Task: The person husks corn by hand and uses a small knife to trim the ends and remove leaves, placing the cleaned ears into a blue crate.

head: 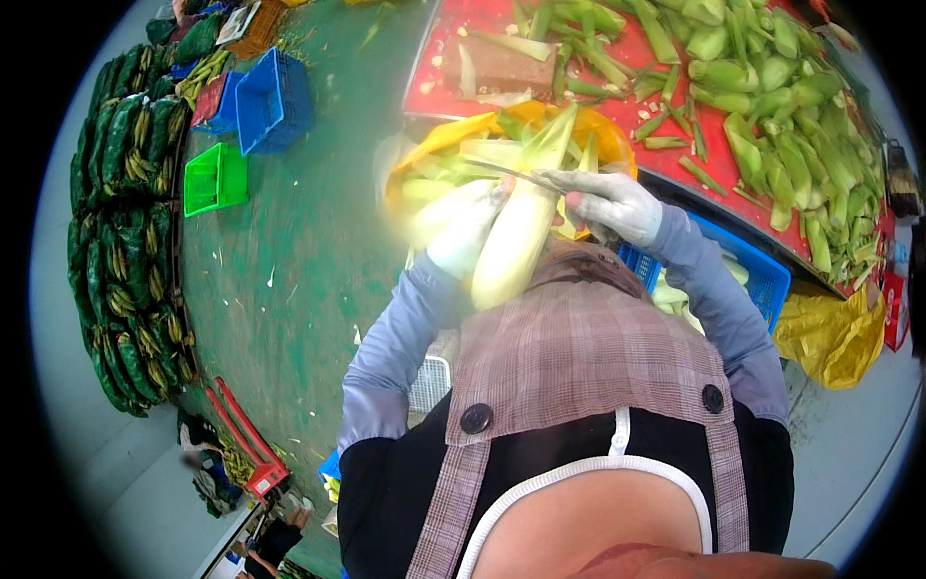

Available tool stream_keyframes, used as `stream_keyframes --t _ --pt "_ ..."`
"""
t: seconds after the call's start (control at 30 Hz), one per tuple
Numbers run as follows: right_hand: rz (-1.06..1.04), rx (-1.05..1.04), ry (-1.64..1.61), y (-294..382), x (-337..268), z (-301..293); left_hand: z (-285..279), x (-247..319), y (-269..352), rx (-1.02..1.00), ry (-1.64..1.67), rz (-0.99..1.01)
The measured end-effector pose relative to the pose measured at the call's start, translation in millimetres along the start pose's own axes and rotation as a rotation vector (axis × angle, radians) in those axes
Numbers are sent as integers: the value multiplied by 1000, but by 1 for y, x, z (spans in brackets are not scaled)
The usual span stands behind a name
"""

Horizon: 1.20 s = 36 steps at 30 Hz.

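A pale ear of corn (512, 250), its husk leaves (553, 141) spreading at the far end, lies across the front of my apron. My gloved left hand (463, 230) grips it from the left side. In my gloved right hand (618, 208) is a thin knife (499, 169); its blade crosses over the ear near the leafy end, with its tip pointing left. Whether the edge touches the husk I cannot tell. Just beyond both hands stands an open yellow bag (621, 145) holding pale husks (441, 192).
A red-topped table (658, 163) carries piled green corn husks (788, 94) and a brown block (499, 69). By my right arm sits a blue crate (767, 279) with pale ears. Blue (271, 101) and green crates (217, 179), stacked sacks (126, 268) and a red pallet jack (249, 441) stand leftward.
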State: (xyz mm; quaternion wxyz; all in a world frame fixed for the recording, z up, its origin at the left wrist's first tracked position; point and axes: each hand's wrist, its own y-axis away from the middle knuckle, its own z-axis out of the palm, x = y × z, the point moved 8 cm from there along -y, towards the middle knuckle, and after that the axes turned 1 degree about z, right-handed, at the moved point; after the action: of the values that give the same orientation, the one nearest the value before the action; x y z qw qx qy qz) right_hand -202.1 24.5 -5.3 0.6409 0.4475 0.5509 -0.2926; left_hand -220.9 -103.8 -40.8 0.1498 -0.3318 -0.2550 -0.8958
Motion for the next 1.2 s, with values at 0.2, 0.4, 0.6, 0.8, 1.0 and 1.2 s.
stream_keyframes --t 0.2,0.4,0.6,0.8,1.0,1.2 --pt "-120 405 969 -6 -18 4 -13 -9 0 159 58 -12" --pt "-173 718 490 -26 41 -83 3 11 -4 125 -207 47" --pt "203 -10 -639 -4 36 -1 -4 -10 3 -36 362 15" --pt "-39 90 -243 -11 30 -8 8 -17 0 -31 459 19" --pt "62 535 541 -36 65 -40 4 -15 -8 113 170 -22" --pt "93 503 -38 -15 50 -61 13 9 3 22 352 33"
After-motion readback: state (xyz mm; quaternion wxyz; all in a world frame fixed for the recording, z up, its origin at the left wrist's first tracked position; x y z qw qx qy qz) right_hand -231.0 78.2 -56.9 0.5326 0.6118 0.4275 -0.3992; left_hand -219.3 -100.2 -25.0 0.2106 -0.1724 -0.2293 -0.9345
